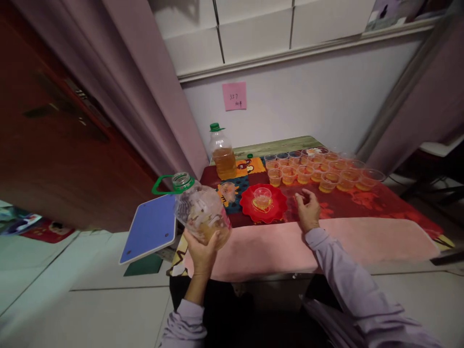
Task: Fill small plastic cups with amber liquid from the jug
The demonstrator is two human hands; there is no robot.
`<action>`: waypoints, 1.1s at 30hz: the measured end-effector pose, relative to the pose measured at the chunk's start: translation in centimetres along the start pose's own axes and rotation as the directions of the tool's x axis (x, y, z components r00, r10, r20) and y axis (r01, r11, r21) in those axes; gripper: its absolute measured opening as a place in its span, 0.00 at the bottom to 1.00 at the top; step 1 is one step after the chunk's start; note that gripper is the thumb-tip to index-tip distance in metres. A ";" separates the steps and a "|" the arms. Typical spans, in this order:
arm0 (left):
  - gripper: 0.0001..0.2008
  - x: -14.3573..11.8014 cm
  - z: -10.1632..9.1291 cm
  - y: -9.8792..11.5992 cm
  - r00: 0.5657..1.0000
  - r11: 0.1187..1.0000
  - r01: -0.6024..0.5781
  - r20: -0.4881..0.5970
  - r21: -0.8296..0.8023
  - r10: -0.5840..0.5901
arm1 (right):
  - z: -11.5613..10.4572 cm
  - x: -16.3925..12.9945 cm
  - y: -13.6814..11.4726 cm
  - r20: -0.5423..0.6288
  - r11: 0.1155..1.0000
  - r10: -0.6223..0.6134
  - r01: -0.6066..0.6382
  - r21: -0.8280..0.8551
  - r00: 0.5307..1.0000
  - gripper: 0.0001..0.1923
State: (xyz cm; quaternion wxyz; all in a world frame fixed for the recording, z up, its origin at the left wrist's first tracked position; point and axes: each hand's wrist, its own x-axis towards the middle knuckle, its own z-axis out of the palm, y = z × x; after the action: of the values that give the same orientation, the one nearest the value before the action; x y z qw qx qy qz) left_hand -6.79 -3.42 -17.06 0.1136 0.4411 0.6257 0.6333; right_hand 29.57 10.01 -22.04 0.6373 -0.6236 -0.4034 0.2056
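My left hand (201, 250) is wrapped round the lower part of a big clear plastic jug (203, 212). The jug leans to the left, its uncapped mouth with a green collar and handle pointing up, and some yellowish liquid lies low inside. On the table, a clear plastic cup (262, 197) stands on a red scalloped plate (246, 205). Just right of the plate is my right hand (309, 209), holding nothing, its fingers loosely bent and apart. Another clear cup (227, 191) sits between the jug and the plate.
A second jug (224, 162) with a green cap and amber liquid stands at the back left. Several cups of yellowish drink (329, 181) fill the table's right side. A pink cloth (268, 249) covers the front edge; a blue board (150, 224) is at the left.
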 end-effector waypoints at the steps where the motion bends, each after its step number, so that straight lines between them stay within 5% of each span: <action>1: 0.48 0.1 0.0 -0.3 1.000 1.000 0.002 0.005 0.013 -0.002 | -0.1 -0.1 -0.2 -0.008 1.000 -0.020 0.020 -0.008 1.000 0.35; 5: 0.51 0.4 -0.1 -1.2 0.999 0.999 0.025 0.038 0.020 -0.025 | -0.3 -0.9 -1.8 0.042 0.987 -0.158 0.159 -0.022 0.987 0.34; 9: 0.60 0.5 -0.2 -1.7 0.999 1.000 0.014 0.032 0.019 -0.014 | 0.5 -1.5 -4.2 0.277 0.963 -0.254 0.269 -0.016 0.926 0.36; 15: 0.62 0.6 -0.5 -2.1 0.997 0.999 0.014 0.078 0.031 -0.016 | 4.0 -1.7 -7.3 0.525 0.886 -0.148 0.348 -0.306 0.838 0.49; 18: 0.60 0.8 -0.3 -1.8 0.997 0.998 0.029 0.070 0.064 -0.034 | 5.6 -2.1 -8.1 0.575 0.856 -0.055 0.335 -0.393 0.816 0.43; 22: 0.57 1.1 -0.1 -1.2 0.998 0.998 0.014 0.052 0.060 -0.017 | 5.9 -1.2 -8.5 0.520 0.916 -0.075 0.264 -0.301 0.851 0.35; 26: 0.54 1.1 0.0 -1.0 0.999 0.998 0.017 0.045 0.056 -0.019 | 3.0 2.6 -8.1 0.337 0.983 -0.096 0.143 -0.117 0.936 0.36; 33: 0.51 1.2 -0.1 -0.9 0.999 0.998 0.029 0.020 0.053 -0.030 | -3.8 6.3 -4.7 0.047 0.891 -0.010 0.030 -0.453 0.999 0.39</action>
State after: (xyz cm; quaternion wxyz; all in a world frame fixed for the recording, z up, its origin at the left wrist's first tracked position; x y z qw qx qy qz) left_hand -7.91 -2.42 -17.32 0.1178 0.4411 0.6475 0.6101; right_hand 35.07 11.82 -15.56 0.4676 -0.7461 -0.4603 0.1126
